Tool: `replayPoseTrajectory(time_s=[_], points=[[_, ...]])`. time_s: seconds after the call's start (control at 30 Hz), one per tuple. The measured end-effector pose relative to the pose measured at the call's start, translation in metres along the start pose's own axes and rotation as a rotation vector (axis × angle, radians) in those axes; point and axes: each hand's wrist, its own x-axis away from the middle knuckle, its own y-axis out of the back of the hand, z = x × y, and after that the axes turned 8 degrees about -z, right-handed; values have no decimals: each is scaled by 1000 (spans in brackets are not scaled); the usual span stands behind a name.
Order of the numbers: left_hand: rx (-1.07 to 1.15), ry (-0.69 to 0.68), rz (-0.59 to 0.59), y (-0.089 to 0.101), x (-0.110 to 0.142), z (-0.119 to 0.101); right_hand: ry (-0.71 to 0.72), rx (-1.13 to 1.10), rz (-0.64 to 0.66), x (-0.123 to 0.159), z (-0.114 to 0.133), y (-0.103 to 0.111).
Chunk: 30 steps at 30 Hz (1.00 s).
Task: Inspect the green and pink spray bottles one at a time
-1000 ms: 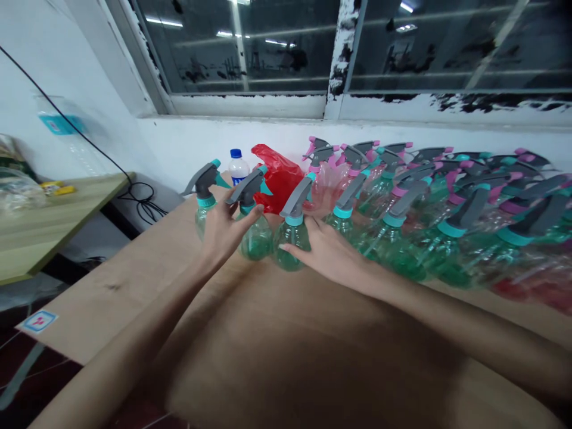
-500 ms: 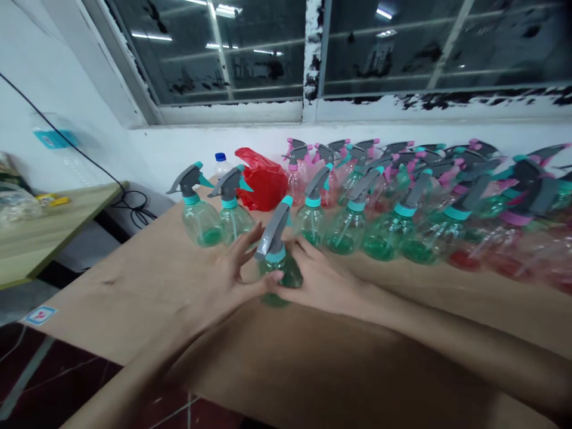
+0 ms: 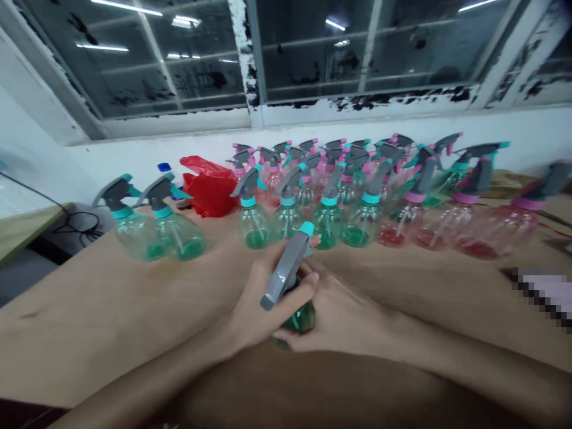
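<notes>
Near the table's middle I hold a spray bottle (image 3: 286,274) with a grey trigger head, a turquoise nozzle and a green body, tilted a little. My left hand (image 3: 272,298) is closed around its neck just under the trigger head, the thumb across the front. Around the lower body wraps my right hand (image 3: 330,307), which covers most of the bottle. Just beyond stand green spray bottles with turquoise collars, such as one bottle (image 3: 254,229) straight behind my left hand. The bottle's collar is hidden by my fingers.
Several pink and green spray bottles (image 3: 415,220) crowd the back and right of the brown table (image 3: 111,322). Two green bottles (image 3: 179,235) stand apart at left. A red plastic bag (image 3: 210,193) lies by the wall below the window. A pixelated flat object (image 3: 545,292) is at right.
My view has swung to the right. My left hand has moved from the bottle's side up to its neck, while my right hand has stayed on the body.
</notes>
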Motion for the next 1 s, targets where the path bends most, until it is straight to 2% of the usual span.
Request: replayPoseTrajectory(time_s=[0.13, 0.3, 0.37, 0.47, 0.6, 0.7, 1.0], points=[[60, -36, 41, -27, -19, -3, -180, 41, 48, 13, -15, 21], [216, -63, 33, -53, -42, 4, -280, 13, 7, 20, -36, 36], [230, -67, 40, -57, -49, 6, -250, -15, -6, 24, -49, 40], [204, -56, 67, -58, -56, 6, -143, -6, 5, 35, -73, 48], [109, -39, 61, -54, -61, 7, -141, 118, -18, 57, -109, 56], [69, -32, 61, -50, -66, 10, -154, 186, -18, 70, -126, 55], [133, -9, 90, -42, -75, 20, -116, 231, 105, 65, -133, 41]])
